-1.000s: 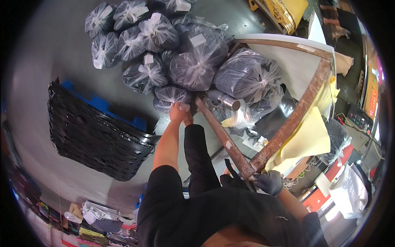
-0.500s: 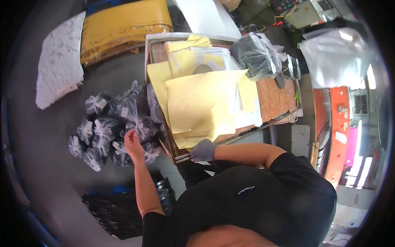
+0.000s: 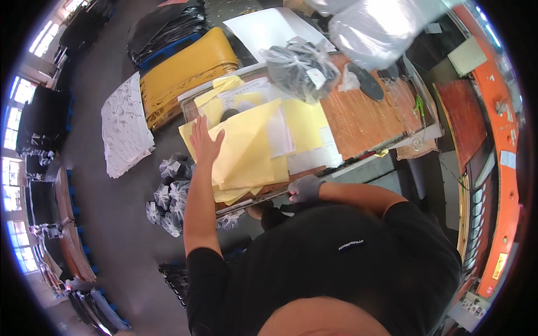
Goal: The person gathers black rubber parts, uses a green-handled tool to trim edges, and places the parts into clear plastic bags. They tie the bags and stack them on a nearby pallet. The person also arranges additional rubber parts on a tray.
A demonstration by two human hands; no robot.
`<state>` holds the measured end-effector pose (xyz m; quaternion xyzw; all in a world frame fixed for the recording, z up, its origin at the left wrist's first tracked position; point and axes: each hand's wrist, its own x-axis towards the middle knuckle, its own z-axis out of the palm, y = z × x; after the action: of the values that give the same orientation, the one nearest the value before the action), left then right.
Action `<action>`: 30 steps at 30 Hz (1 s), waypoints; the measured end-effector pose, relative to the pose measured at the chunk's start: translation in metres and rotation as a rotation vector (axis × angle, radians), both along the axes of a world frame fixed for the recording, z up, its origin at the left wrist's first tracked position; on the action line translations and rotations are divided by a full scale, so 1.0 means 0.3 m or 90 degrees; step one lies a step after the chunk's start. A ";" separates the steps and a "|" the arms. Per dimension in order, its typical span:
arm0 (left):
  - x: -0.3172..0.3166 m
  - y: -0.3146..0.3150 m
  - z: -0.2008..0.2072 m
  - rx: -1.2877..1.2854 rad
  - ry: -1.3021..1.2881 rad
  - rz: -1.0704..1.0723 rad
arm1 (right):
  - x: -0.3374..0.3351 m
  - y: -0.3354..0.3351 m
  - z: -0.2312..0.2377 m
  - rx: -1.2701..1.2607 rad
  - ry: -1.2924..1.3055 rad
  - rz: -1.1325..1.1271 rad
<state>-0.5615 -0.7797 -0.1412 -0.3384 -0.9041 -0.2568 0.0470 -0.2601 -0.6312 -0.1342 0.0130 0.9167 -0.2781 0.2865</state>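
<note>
My left hand (image 3: 206,141) is bare, with its fingers stretched out and apart. It is over the left part of large yellow paper sheets (image 3: 246,151), holding nothing; whether the palm touches them I cannot tell. The sheets lie loosely stacked on a wooden workbench (image 3: 358,126), with white printed papers (image 3: 316,151) under and beside them. Grey-gloved, my right hand (image 3: 307,189) is closed at the bench's near edge, in front of my body. Anything inside its curled fingers is hidden.
A clear plastic bag of dark items (image 3: 302,70) sits at the bench's far side, near a dark sole-shaped piece (image 3: 367,83). Several tied bags (image 3: 171,196) stand on the floor at left. Beyond are a yellow stack (image 3: 188,70) and white sheets (image 3: 128,126). An orange beam (image 3: 499,140) rises at right.
My left hand has moved from above the tied floor bags up and right to the yellow sheets, opening out. The right hand stays closed by the bench edge. The view has shifted.
</note>
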 end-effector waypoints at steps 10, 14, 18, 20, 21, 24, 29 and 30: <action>0.218 0.124 -0.132 -0.478 -0.445 -0.279 | 0.625 0.357 -0.099 0.037 0.062 -0.446; 0.446 0.103 -0.223 -0.433 -0.353 -0.409 | 0.787 0.311 -0.215 0.009 -0.067 -0.527; 0.606 0.106 -0.258 -0.344 -0.156 -0.339 | 0.847 0.256 -0.254 -0.018 -0.059 -0.615; 0.638 0.116 -0.263 -0.286 -0.130 -0.337 | 0.864 0.250 -0.241 -0.007 -0.077 -0.630; 0.645 0.121 -0.266 -0.276 -0.134 -0.345 | 0.872 0.253 -0.229 0.002 -0.092 -0.633; 0.652 0.119 -0.275 -0.244 -0.147 -0.366 | 0.888 0.257 -0.187 0.022 -0.124 -0.649; 0.679 0.071 -0.300 -0.203 -0.202 -0.419 | 0.899 0.192 -0.135 0.043 -0.169 -0.650; 0.688 0.074 -0.307 -0.148 -0.201 -0.453 | 0.902 0.170 -0.131 0.029 -0.172 -0.636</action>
<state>-0.3550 -0.7576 -0.2333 -0.5896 -0.7495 -0.2022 -0.2230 0.0105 -0.5803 -0.1734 0.4913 0.7594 -0.3565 0.2343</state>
